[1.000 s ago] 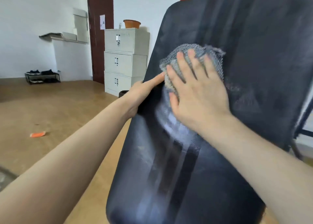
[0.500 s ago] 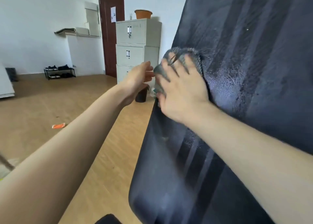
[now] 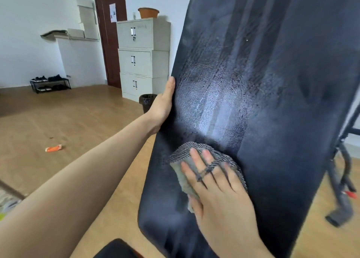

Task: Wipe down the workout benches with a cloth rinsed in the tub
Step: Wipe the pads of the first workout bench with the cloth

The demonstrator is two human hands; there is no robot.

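on the bench pad (image 3: pixel 272 101), right fingers (image 3: pixel 195 161) press cloth (image 3: pixel 183 152) flat; left hand (image 3: pixel 161 105) grips edge.

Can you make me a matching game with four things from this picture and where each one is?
Things:
1 cloth
2 left hand
3 brown pot
4 black bin

Places:
a on top of the cabinet
b under the right hand
c on the floor beside the cabinet
d gripping the edge of the bench pad

Pairs: 1-b, 2-d, 3-a, 4-c.
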